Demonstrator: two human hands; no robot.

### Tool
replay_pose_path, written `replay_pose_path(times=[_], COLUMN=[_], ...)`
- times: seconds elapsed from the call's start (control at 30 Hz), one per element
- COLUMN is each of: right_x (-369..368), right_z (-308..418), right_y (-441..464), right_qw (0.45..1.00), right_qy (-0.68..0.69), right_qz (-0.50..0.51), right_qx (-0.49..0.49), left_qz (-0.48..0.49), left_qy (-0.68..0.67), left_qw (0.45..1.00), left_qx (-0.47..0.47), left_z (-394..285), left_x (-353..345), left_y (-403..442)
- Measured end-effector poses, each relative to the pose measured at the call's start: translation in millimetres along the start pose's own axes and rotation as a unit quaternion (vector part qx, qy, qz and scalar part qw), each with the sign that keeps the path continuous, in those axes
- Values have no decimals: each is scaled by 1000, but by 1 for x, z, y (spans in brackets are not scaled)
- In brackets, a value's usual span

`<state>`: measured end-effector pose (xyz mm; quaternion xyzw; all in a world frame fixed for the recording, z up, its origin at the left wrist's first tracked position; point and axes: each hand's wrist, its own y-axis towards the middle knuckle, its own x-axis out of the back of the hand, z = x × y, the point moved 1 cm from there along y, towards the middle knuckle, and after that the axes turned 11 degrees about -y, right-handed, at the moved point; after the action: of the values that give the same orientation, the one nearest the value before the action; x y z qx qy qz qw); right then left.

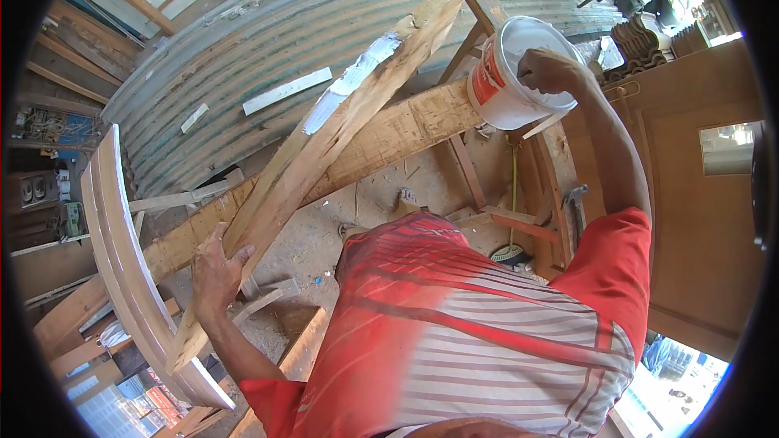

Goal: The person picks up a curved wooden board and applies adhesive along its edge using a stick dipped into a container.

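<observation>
My left hand rests on the near end of a long wooden beam, with the thumb apart from the fingers. White paste coats part of the beam's upper face toward its far end. Beneath it, a wide plank runs crosswise. On the right end of that plank stands a white bucket with a red label. My right hand is at the bucket's opening with its fingers curled; whatever it may hold is hidden.
Corrugated metal sheet lies beyond the beam. A curved white-edged wooden piece stands at the left. A hammer hangs on the wooden frame at the right, near a brown door panel. Roof tiles are stacked at the upper right.
</observation>
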<state>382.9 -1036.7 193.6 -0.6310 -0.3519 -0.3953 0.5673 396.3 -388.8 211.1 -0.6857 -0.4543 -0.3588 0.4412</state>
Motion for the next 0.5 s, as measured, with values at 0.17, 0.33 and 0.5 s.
replay_pose_path(times=[0.17, 0.33, 0.5], right_x=[60, 44, 31], right_z=[-1, -22, -2], right_y=[-75, -133, -136], right_qw=[987, 961, 921], right_qy=[90, 202, 307], right_qz=[-17, -140, -204], right_qx=[-129, -125, -129], left_qz=[21, 50, 22], left_qy=[-26, -118, -69], left_qw=[999, 986, 995], left_qx=[41, 108, 71], left_z=[21, 30, 48], left_x=[6, 14, 7], left_y=[-9, -16, -21])
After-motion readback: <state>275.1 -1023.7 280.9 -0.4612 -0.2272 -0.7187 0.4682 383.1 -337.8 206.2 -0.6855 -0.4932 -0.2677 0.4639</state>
